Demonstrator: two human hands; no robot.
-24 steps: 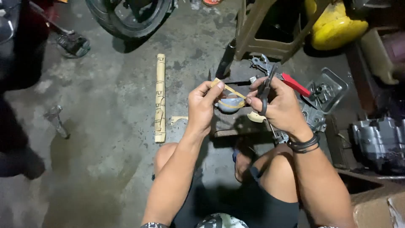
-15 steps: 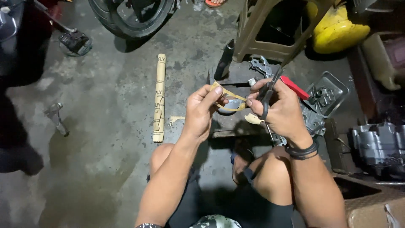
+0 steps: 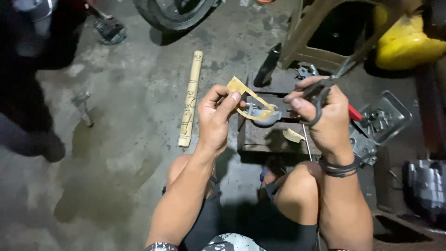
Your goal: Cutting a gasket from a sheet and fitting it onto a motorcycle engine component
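The left hand (image 3: 214, 122) is pinching a curved yellow gasket (image 3: 246, 95) above a metal block (image 3: 274, 135). The right hand (image 3: 325, 116) is gripping scissors (image 3: 320, 90), blades pointing up-right, just beside it.

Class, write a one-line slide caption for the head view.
Left hand holds a cut tan gasket sheet; right hand grips scissors.

tyre (image 3: 174, 14) cut off, yellow container (image 3: 409, 44) cropped

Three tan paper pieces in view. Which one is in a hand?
The curved cutout, pinched by the left hand. The roll lies on the floor; the small scrap lies on the block.
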